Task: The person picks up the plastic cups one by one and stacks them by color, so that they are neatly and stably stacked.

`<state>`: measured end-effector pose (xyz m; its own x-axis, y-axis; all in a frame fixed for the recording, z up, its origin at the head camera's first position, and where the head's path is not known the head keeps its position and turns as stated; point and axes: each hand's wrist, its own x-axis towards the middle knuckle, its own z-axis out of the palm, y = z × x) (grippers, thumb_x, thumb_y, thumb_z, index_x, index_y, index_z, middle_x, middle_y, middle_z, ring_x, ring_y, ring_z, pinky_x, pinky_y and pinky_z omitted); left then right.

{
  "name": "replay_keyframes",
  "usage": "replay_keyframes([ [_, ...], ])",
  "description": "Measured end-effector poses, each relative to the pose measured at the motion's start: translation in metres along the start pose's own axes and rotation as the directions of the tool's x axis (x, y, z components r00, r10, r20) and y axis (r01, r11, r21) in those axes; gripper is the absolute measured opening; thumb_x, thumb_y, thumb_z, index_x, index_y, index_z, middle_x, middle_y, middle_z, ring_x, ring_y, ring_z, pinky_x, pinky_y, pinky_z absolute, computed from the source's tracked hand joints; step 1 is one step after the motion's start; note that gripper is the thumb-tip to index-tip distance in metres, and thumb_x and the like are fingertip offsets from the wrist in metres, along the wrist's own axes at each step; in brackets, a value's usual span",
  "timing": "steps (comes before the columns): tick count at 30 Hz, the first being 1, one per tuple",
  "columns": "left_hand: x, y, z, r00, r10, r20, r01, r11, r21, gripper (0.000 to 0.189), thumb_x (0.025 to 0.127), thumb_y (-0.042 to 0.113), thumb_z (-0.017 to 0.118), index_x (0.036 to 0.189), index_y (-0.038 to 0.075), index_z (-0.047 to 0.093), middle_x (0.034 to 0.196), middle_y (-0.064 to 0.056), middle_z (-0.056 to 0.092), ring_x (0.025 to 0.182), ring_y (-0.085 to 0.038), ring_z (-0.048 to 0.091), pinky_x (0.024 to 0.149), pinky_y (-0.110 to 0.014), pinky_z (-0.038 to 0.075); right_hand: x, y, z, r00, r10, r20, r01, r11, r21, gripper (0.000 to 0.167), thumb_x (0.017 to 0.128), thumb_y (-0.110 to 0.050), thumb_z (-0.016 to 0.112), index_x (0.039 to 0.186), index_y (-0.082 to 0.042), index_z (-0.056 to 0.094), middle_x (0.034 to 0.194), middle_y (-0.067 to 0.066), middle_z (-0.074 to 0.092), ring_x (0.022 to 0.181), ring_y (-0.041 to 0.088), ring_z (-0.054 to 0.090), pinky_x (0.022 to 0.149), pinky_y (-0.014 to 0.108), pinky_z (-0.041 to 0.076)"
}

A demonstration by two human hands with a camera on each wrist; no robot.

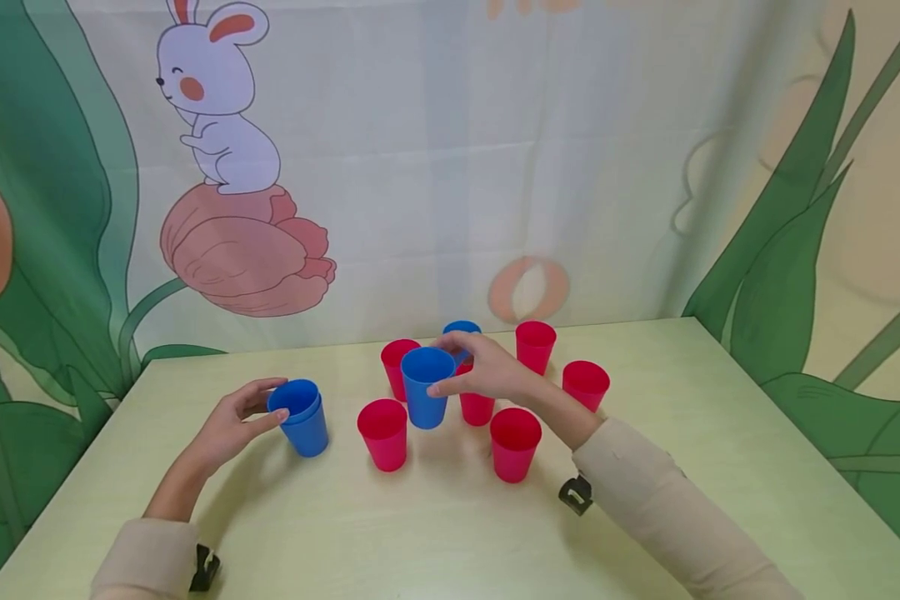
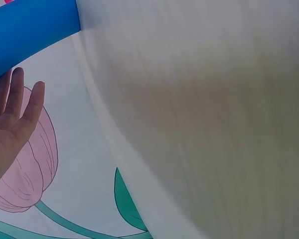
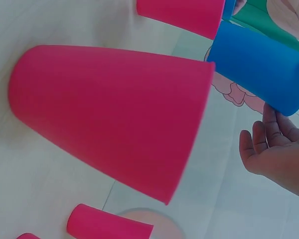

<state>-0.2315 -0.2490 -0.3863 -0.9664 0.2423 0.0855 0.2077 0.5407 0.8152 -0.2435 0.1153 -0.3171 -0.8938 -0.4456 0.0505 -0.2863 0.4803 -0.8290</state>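
My left hand [image 1: 228, 425] grips a stack of two nested blue cups [image 1: 307, 429] near the rim, thumb in front and fingers behind. The stack stands upright at the left of the table. In the left wrist view, my left fingers [image 2: 15, 94] touch the side of a blue cup [image 2: 32, 37]. My right hand [image 1: 491, 367] holds a single blue cup [image 1: 425, 400] between thumb and fingers, upright and raised among the red cups. The right wrist view shows that blue cup [image 3: 259, 69] beyond a large red cup [image 3: 109, 117] in the foreground.
Several red cups stand mouth up around the right hand, among them one at front left [image 1: 382, 437], one at front right [image 1: 515, 450] and one at far right [image 1: 586, 385]. Another blue cup [image 1: 462, 327] is partly hidden at the back. A printed curtain [image 1: 390, 167] borders the table.
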Motion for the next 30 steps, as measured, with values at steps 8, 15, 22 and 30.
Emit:
replay_keyframes([
  [8,-0.001,0.002,0.0,1.0,-0.002,0.0,0.002,1.0,0.001,0.058,0.09,0.028,0.058,0.137,0.003,0.035,0.128,-0.028,0.044,0.116,-0.043,0.042,0.09,-0.053,0.041,0.004,-0.015,-0.003,1.0,-0.014,0.011,0.014,1.0,-0.001,0.069,0.068,-0.025,0.079,0.127,-0.009,0.046,0.116,0.006,0.051,0.104,0.025,0.049,0.073,0.033,0.051],
  [15,0.0,0.0,-0.001,1.0,-0.011,0.005,0.011,1.0,-0.008,0.06,0.089,0.029,0.058,0.138,0.004,0.033,0.13,-0.027,0.043,0.117,-0.042,0.042,0.089,-0.052,0.042,0.009,-0.023,-0.003,0.997,-0.072,0.005,0.072,0.997,-0.04,0.069,0.067,-0.03,0.079,0.126,-0.012,0.048,0.115,0.001,0.053,0.104,0.02,0.049,0.079,0.034,0.048],
  [22,0.001,-0.002,-0.002,1.0,-0.007,0.003,0.007,1.0,-0.013,0.06,0.089,0.028,0.058,0.138,0.004,0.034,0.13,-0.027,0.043,0.116,-0.042,0.043,0.089,-0.052,0.042,0.014,-0.033,-0.001,0.994,-0.111,-0.008,0.111,0.992,-0.064,0.067,0.068,-0.031,0.078,0.125,-0.013,0.049,0.113,-0.001,0.054,0.103,0.016,0.049,0.081,0.032,0.046],
  [30,0.0,-0.002,0.0,1.0,-0.008,0.003,0.008,1.0,-0.002,0.059,0.09,0.028,0.058,0.138,0.003,0.034,0.129,-0.028,0.043,0.115,-0.042,0.044,0.088,-0.052,0.043,0.021,-0.046,0.006,0.994,-0.108,-0.029,0.107,0.993,-0.052,0.066,0.067,-0.031,0.079,0.124,-0.014,0.049,0.113,-0.002,0.054,0.102,0.015,0.05,0.08,0.03,0.047],
])
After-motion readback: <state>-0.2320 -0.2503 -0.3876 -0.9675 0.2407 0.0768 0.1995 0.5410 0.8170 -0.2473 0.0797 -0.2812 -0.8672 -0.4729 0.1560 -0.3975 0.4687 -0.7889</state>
